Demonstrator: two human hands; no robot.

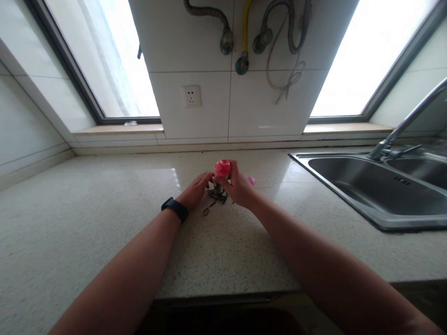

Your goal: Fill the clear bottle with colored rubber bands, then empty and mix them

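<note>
- Leaning over a pale speckled countertop (87, 223), set against a white tiled wall (211, 118) between a left window (115, 60) and a right window (344, 60)
- Leaving a steel sink (363, 181) off to the right, well apart from the work, with a curved faucet (415, 109) at its back edge
- Facing grey hoses (291, 28) and a yellow pipe (245, 28) high on the tiles, above and to the right of a socket (191, 96)
- Clamping the right hand (240, 186) on a red round thing (222, 168), held up by its right side and lower edge, thumb in front, top left uncovered
- Resting the left hand (198, 190) low beside it, a dark wristband (176, 209) at the wrist, fingertips close to the red thing's lower left; cannot tell whether touching it, nor whether pinched on anything
- Keeping a cluster of dark pieces (219, 194) right under the red thing, between both hands; too small to make out, cannot tell whether joined to it
- Showing a pink thing (251, 180) just behind the right wrist, partly hidden
- Ending with a tiny dark ring (206, 212) on the near side of the cluster
</note>
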